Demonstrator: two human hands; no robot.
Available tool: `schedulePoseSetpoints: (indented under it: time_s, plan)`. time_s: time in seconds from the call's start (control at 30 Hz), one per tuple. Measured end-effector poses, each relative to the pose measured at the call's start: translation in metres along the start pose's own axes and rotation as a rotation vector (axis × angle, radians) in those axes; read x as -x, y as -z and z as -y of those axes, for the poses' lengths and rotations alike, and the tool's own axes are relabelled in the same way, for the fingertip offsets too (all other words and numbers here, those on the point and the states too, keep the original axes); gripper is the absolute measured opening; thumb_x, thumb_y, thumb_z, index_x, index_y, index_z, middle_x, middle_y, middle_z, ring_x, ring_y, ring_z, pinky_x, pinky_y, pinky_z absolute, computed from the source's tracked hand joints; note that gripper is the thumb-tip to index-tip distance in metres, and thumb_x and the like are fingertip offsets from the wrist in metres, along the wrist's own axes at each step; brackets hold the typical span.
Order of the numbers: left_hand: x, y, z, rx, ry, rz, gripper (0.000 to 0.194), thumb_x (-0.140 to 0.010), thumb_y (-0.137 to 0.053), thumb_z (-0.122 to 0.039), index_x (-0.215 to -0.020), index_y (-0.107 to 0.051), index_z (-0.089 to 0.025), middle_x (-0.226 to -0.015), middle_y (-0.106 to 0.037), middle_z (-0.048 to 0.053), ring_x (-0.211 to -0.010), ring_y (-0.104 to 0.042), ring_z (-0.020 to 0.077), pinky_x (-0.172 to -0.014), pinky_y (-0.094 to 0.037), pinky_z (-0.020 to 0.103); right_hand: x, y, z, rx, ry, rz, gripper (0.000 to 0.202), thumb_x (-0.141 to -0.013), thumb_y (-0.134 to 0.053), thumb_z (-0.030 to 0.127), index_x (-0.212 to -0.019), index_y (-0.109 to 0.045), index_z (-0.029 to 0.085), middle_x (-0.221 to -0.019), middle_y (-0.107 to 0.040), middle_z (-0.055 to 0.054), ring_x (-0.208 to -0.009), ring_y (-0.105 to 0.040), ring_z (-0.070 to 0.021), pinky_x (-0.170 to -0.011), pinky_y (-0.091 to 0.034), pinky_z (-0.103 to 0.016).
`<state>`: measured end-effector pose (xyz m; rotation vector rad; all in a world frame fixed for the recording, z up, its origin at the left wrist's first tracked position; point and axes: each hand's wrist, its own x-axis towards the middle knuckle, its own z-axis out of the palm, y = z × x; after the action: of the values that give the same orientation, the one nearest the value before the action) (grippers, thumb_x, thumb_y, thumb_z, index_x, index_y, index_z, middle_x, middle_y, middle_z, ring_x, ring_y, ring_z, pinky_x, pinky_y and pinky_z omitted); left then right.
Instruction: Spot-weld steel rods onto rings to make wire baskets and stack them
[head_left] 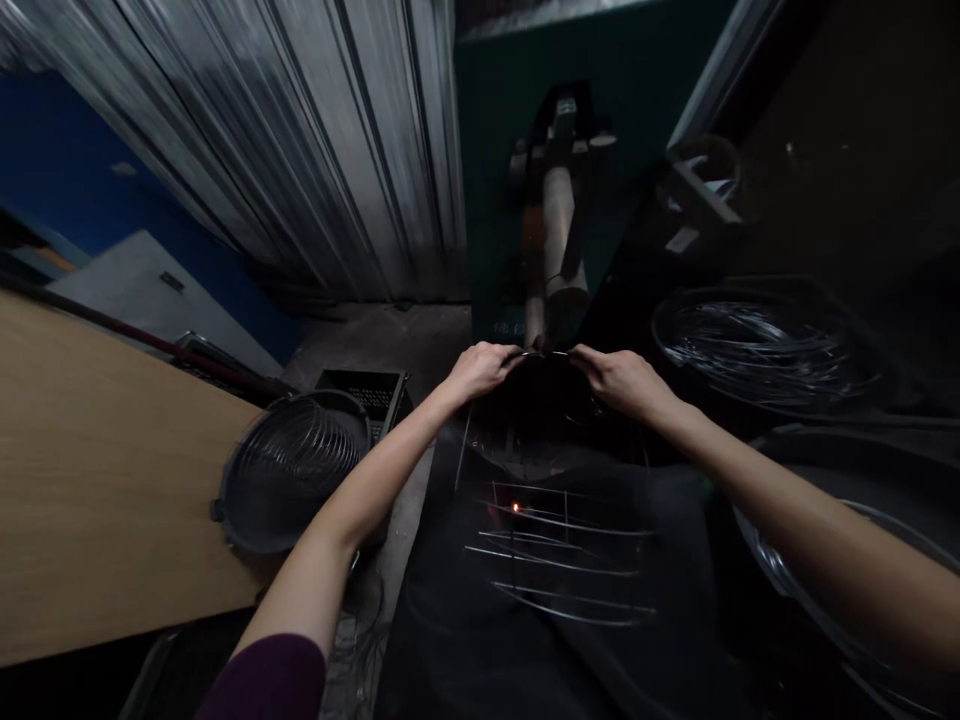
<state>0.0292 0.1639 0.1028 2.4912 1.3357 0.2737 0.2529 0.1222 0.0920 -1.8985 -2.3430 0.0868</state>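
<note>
My left hand (480, 370) and my right hand (624, 380) are closed in a pinch on the two sides of a thin curved metal wire (556, 353). The wire sits right at the lower tip of a machine's metal rod (534, 315); whether they touch I cannot tell. Above it is the machine's thick pale cylinder (559, 225). Below my hands, several loose metal wires (562, 560) lie over dark cloth (450, 640) on my lap. A small red-orange glowing spot shows among them.
On the left stands a round dark basin (247, 500) with coiled wire rings, beside a dark crate (401, 385) and a wooden board (112, 480). To the right are a basin of wires (765, 345) and another container (780, 450) with wire. Corrugated metal sheeting (337, 150) rises behind.
</note>
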Motion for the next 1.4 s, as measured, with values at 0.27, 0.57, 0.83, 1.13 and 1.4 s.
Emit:
schedulePoseSetpoints:
  time_s: [0.27, 0.57, 0.83, 1.13, 1.4]
  plan:
    - [0.002, -0.004, -0.007, -0.164, -0.017, -0.048, 0.033, -0.095, -0.039, -0.032, -0.116, -0.064, -0.025, -0.104, -0.072, 0.008, -0.093, -0.068, 0.0238, -0.074, -0.049, 0.029, 0.000, 0.000, -0.002, 0.030, -0.009, 0.007, 0.036, -0.096, -0.032, 0.035, -0.114, -0.061, 0.022, -0.079, -0.069, -0.006, -0.062, -0.061, -0.0198, -0.052, -0.030, -0.026]
    - [0.011, -0.009, 0.005, -0.131, 0.016, -0.086, 0.035, -0.096, -0.038, -0.031, -0.124, -0.058, -0.027, -0.107, -0.071, 0.008, -0.095, -0.067, 0.0222, -0.076, -0.049, 0.028, 0.001, -0.001, 0.001, -0.005, -0.065, -0.023, 0.039, -0.097, -0.031, 0.043, -0.104, -0.063, 0.023, -0.079, -0.068, -0.006, -0.066, -0.062, -0.0199, -0.054, -0.034, -0.026]
    - [0.011, -0.009, 0.015, -0.115, 0.014, -0.094, 0.036, -0.096, -0.038, -0.034, -0.124, -0.059, -0.024, -0.109, -0.071, 0.009, -0.097, -0.068, 0.0225, -0.080, -0.049, 0.029, 0.000, 0.006, 0.010, -0.134, -0.085, 0.008, 0.038, -0.097, -0.032, 0.044, -0.102, -0.064, 0.023, -0.085, -0.069, -0.006, -0.072, -0.063, -0.0203, -0.060, -0.040, -0.026]
    - [0.026, -0.010, -0.003, -0.008, 0.001, -0.158, 0.033, -0.096, -0.041, -0.034, -0.119, -0.062, -0.022, -0.105, -0.072, 0.009, -0.097, -0.068, 0.0212, -0.083, -0.048, 0.028, 0.044, 0.010, -0.014, -0.354, -0.054, 0.171, 0.030, -0.092, -0.041, 0.032, -0.097, -0.067, 0.019, -0.093, -0.071, -0.006, -0.085, -0.065, -0.0216, -0.079, -0.048, -0.030]
    - [0.169, -0.033, 0.012, 0.712, 0.417, -0.413, 0.058, -0.091, -0.032, -0.059, -0.107, -0.066, -0.016, -0.094, -0.073, 0.008, -0.095, -0.066, 0.0185, -0.091, -0.050, 0.032, 0.112, 0.036, -0.009, -0.535, -0.125, -0.278, 0.030, -0.090, -0.041, 0.042, -0.083, -0.059, 0.018, -0.069, -0.056, -0.004, -0.062, -0.049, -0.0153, -0.062, -0.040, -0.028]
